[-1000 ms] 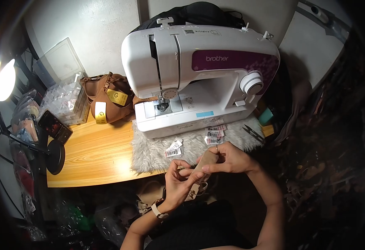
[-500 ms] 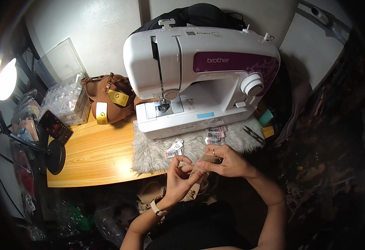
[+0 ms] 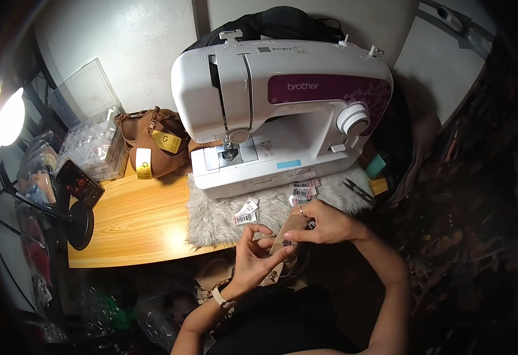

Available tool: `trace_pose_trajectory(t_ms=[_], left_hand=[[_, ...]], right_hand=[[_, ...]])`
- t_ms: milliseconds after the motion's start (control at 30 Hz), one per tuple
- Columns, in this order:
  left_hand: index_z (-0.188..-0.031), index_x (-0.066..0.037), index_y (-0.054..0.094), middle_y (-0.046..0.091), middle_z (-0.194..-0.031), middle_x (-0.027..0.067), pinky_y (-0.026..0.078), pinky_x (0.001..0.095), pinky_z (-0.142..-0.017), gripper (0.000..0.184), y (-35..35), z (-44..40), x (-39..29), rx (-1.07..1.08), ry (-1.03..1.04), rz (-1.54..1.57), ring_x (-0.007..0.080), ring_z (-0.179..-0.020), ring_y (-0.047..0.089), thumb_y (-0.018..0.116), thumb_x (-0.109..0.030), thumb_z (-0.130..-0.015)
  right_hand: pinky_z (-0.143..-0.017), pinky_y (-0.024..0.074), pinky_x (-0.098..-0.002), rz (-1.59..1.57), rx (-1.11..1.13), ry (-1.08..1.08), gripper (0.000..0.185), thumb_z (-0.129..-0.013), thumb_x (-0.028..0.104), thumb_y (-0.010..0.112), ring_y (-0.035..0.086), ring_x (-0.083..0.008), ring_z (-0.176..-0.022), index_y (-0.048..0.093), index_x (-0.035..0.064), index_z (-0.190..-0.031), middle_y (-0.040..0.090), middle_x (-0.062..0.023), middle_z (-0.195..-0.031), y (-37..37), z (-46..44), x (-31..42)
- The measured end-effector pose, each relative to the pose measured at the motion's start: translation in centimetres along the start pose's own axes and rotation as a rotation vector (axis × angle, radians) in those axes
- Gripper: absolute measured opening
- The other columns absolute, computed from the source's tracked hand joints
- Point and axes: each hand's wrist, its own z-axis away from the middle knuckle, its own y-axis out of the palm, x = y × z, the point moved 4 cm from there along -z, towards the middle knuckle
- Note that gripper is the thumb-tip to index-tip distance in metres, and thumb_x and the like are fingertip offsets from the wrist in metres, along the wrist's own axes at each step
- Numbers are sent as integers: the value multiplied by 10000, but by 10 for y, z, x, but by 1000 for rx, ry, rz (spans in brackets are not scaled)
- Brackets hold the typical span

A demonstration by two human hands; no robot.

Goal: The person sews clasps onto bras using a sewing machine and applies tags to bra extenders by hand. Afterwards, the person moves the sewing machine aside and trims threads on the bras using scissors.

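Tan fabric (image 3: pixel 295 223), head view, was held between both hands in front of the near table edge, just short of the grey fur mat (image 3: pixel 208 223). The left hand (image 3: pixel 253 255) pinched its lower end narrowly between thumb and fingers, the index finger raised and curled; the right hand (image 3: pixel 328 225) gripped the upper end, thumb on the near face and fingers behind. A small dark mark showed beside the right thumb. Beige material (image 3: pixel 210 271) hung below the hands; whether it joined the held piece could not be told.

By judgement, the fabric was light, soft and limp, neither slippery nor fragile, liable to fold unless kept taut; its two opposite ends offered the surest hold, leaving the marked face exposed.

Edges and room: the sewing machine (image 3: pixel 259 71) bounded the far side, its base resting on the mat. Barcode labels (image 3: pixel 246 212) lay on the mat near the left hand, with further labels (image 3: pixel 302 193) just beyond the right hand and thread snips (image 3: pixel 358 191) at the mat's right end. The wooden tabletop (image 3: pixel 128 236) stretched leftward to the lamp base (image 3: pixel 81 227); the easiest sideways room appeared to lie there, and the front edge curved away close to the left hand.
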Motion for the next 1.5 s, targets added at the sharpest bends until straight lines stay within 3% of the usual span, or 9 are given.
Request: trace_pose_trajectory(t_ms=[500, 600, 700, 800, 933, 1000, 1133, 1333, 1500], left_hand=[[-1019, -39, 324, 647, -863, 147, 517, 221, -693, 309, -4, -5, 0, 26, -38, -23, 131, -819, 631, 561, 79, -860], [-1110, -34, 340, 635, -929, 155, 507, 246, -733, 417, -10, -6, -2, 89, -101, -22, 142, -880, 616, 648, 5, -833], [-1308, -16, 345, 582, -1094, 171, 457, 341, -884, 823, -14, -2, -5, 464, 17, -530, 247, -1054, 569, 823, -268, -687], [-1229, 5, 434, 598, -1086, 218, 476, 341, -835, 684, -48, 10, 7, 622, 34, -877, 308, -987, 613, 771, -319, -731], [-998, -14, 592, 673, -786, 99, 478, 315, -707, 370, -112, 48, -12, 585, -684, -982, 230, -767, 637, 768, -209, -738], [-955, -11, 609, 681, -796, 90, 484, 304, -650, 306, -129, 73, -54, 689, -387, -853, 238, -688, 639, 732, -225, -773], [-980, 14, 611, 656, -705, 119, 489, 278, -592, 285, -144, 90, -184, 340, -289, -1034, 199, -678, 658, 689, -48, -713], [-876, 4, 585, 628, -712, 107, 499, 276, -635, 155, -164, 48, -273, -913, 743, -1556, 179, -694, 650, 663, -5, -742], [-1013, -10, 579, 572, -1110, 192, 475, 372, -841, 273, -168, -20, -202, -731, 550, -1810, 308, -1019, 567, 615, 27, -745]], right_hand=[[-625, 458, -303, 261, -96, -150, 192, -795, 151, 678, 581, -156, -670, 663, -21, -879, 615, -113, -763, -1, 5, 11], [-631, 469, -313, 369, -122, -78, 182, -793, 139, 666, 599, -185, -669, 666, -11, -895, 628, -130, -756, 1, 8, 25], [-617, 475, -307, 313, -195, -99, 155, -795, 116, 659, 607, -208, -657, 655, -12, -883, 634, -128, -754, -4, 21, 46], [-599, 469, -287, 414, -353, -332, 119, -789, 97, 676, 605, -169, -661, 659, 3, -860, 639, -97, -762, -26, 49, 87], [-578, 418, -208, 212, -656, -412, 84, -821, 93, 669, 566, -85, -701, 661, 9, -825, 613, -36, -757, -64, 88, 100], [-564, 397, -195, 173, -653, -458, 131, -819, 119, 687, 536, -67, -654, 669, -8, -844, 613, -34, -738, -76, 79, 91], [-604, 445, -208, 48, -492, -321, 121, -763, 46, 700, 584, -69, -673, 680, -16, -865, 639, -34, -688, -85, 38, 60], [-675, 491, -285, 757, -553, -915, 119, -684, 29, 675, 603, -175, -716, 620, 35, -790, 625, -51, -789, -27, -53, 77], [-693, 498, -322, 1021, -640, -935, 112, -690, 28, 681, 605, -196, -733, 623, 42, -784, 622, -48, -797, -13, -106, 36]])
